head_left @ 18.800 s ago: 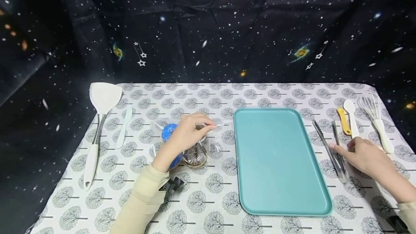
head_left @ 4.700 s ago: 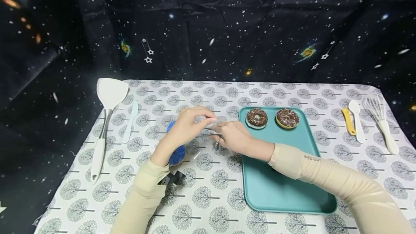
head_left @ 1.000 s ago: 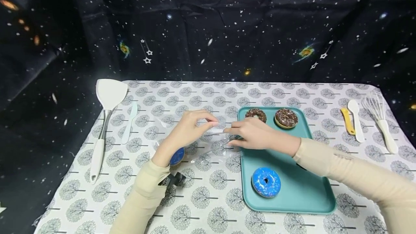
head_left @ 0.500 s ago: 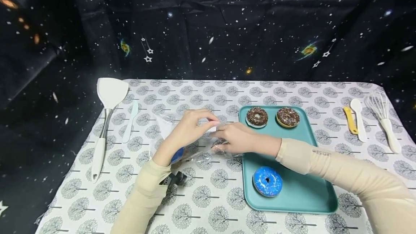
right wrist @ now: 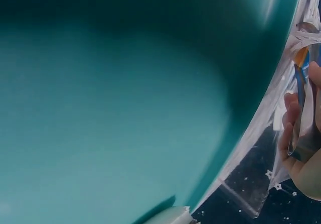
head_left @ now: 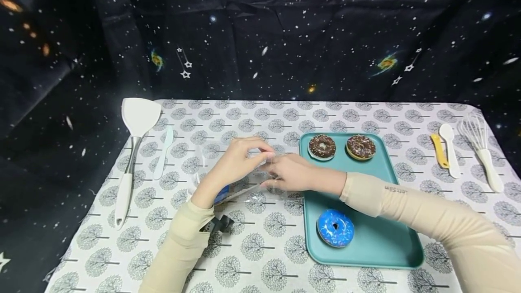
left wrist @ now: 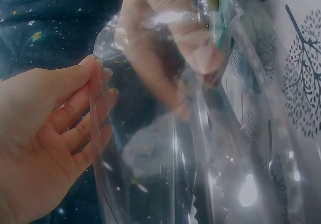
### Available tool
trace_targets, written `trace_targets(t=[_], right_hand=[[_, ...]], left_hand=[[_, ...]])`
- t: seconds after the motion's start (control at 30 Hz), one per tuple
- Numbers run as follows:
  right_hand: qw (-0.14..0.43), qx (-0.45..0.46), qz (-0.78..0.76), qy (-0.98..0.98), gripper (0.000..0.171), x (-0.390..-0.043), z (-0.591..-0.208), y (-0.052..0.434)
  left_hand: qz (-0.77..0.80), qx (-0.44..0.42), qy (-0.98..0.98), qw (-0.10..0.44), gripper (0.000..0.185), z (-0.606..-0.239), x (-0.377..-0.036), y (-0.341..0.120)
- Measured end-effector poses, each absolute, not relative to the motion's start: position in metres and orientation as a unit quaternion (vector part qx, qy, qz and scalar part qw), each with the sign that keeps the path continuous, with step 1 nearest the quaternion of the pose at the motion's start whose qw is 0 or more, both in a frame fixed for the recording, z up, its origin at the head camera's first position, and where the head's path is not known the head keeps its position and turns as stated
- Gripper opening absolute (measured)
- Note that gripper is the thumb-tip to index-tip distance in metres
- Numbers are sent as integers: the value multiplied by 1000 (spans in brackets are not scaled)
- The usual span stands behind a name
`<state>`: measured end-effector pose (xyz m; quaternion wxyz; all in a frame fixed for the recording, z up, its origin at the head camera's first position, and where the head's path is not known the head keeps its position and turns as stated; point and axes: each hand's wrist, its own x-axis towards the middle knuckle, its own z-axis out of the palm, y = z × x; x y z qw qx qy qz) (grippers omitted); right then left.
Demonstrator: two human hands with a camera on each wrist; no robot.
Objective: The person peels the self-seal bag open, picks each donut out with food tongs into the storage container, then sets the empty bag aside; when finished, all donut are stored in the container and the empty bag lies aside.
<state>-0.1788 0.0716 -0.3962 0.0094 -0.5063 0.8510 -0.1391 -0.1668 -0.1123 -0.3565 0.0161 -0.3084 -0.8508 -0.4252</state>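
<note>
The left hand (head_left: 234, 164) pinches the upper edge of a clear plastic bag (head_left: 244, 184), its fingertips curled on the film, and the right hand (head_left: 291, 172) reaches in from the tray side and meets it at the bag's mouth, its fingers also closed on the plastic. The bag lies on the tree-print tablecloth (head_left: 260, 248) just left of the teal tray (head_left: 374, 238), with a blue donut (head_left: 221, 193) partly showing inside it beneath the left wrist. Compared with half a second ago, the right hand has slid a little nearer the left and the bag lies slightly flatter; a second ago the right hand stood over the tray's edge. The tray was bare at the start; now it carries two chocolate donuts (head_left: 322, 146) (head_left: 360, 147) at its far end and a blue sprinkled donut (head_left: 335, 227) near the front. A white spatula (head_left: 130, 148) and a small white spreader (head_left: 163, 153) lie to the left; a yellow tool (head_left: 439, 150), a white spoon (head_left: 449, 148) and a whisk (head_left: 480, 148) lie to the right, where the tongs seen at the start no longer lie.
</note>
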Motion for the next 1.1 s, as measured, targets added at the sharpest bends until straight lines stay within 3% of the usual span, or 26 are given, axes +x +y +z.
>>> trace_targets(t=[0.23,0.57,0.7,1.1], right_hand=[[-44,-535,-124,835,37,-174,-395,70],[-67,-524,-128,840,27,-168,-396,75],[-100,-523,-121,838,33,-165,-393,85],[-121,-452,-112,877,39,-149,-380,154]], left_hand=[[-422,-305,-854,13,13,-357,-167,-114],[-415,-300,-859,2,12,-353,-165,-116],[-410,-298,-862,-6,13,-352,-165,-116],[-363,-305,-880,-43,15,-354,-167,-118]])
